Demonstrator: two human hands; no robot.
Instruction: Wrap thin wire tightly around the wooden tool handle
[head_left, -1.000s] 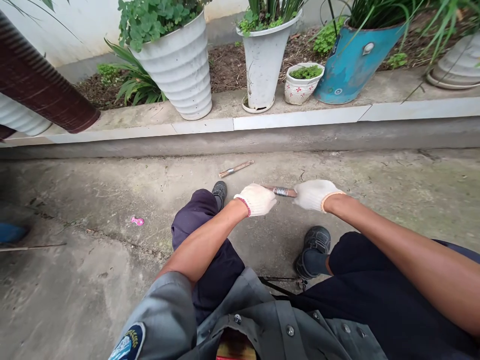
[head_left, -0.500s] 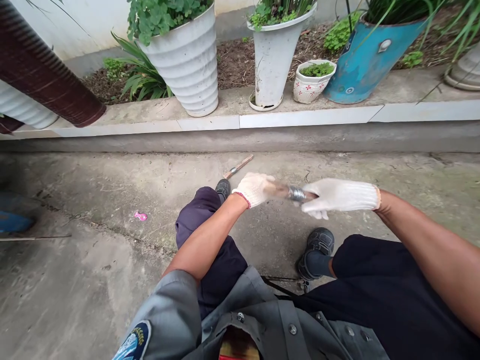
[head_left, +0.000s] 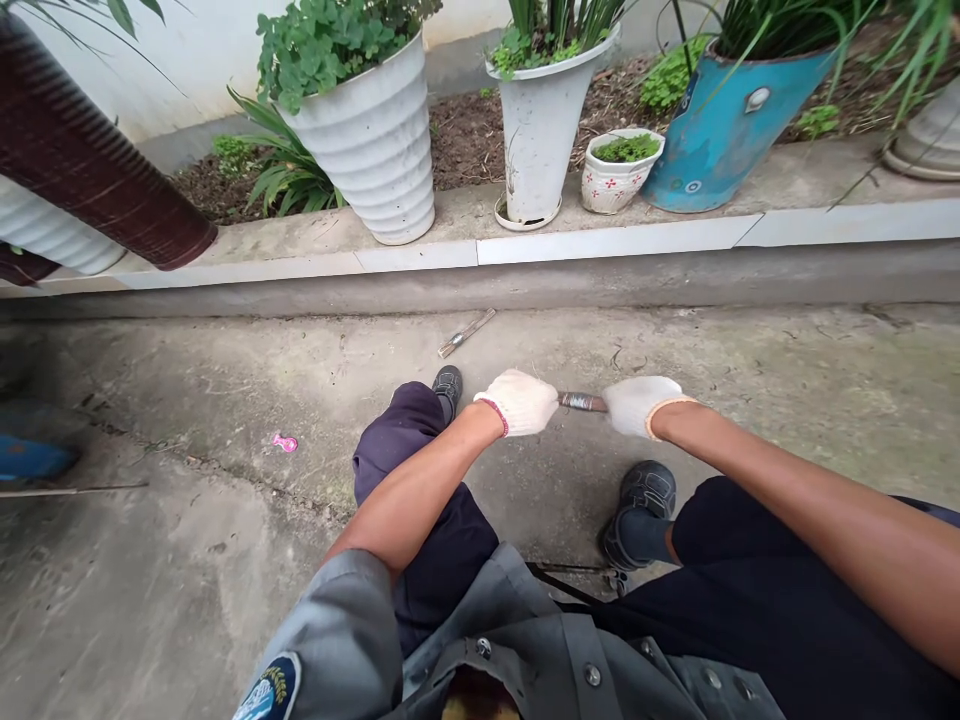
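Observation:
Between my two hands, level above the concrete, runs a short wooden stick [head_left: 582, 401] with a silvery wire-like band around its visible middle. My left hand [head_left: 519, 402], in a white knitted glove with a red cuff edge, is closed around its left end. In a similar white glove, my right hand [head_left: 640, 404] is closed on the right end. Both ends of the stick are hidden inside the gloves. A similar wooden piece [head_left: 466, 334] with a silvery band lies on the ground just past my left shoe [head_left: 448, 381].
A low ledge [head_left: 615, 242] crosses ahead, bearing a ribbed white pot [head_left: 375, 145], a tall white pot [head_left: 536, 140], a small flowered pot [head_left: 616, 185] and a blue pot [head_left: 739, 130]. A pink object [head_left: 285, 442] lies on the concrete to the left. A blue thing [head_left: 34, 457] stands at the left edge.
My right hand has gone from partly outstretched fingers to a closed grip on the stick's right end. The stick, blurred before, now shows sharply and lies slightly lower.

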